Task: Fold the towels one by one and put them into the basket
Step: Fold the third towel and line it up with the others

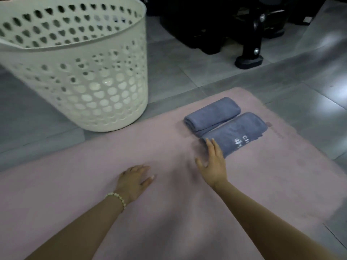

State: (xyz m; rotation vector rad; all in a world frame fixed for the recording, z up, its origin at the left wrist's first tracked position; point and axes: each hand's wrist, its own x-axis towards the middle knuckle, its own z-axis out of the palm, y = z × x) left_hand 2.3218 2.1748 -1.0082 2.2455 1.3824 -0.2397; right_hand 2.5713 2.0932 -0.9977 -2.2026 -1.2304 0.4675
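Both empty: the right grip (214, 162), held flat, touches the nearer folded towel (244, 132) and should scoop under it whole, the left grip (134, 180) resting on the pink mat (75, 194).

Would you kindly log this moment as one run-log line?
left hand: resting on pink mat, empty | right hand: open, touching lettered towel | plain towel: folded, beside it | basket: standing at mat edge

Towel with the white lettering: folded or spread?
Folded. The lettered towel lies as a compact bundle on the pink mat, beside a second folded towel; the right hand touches its end.
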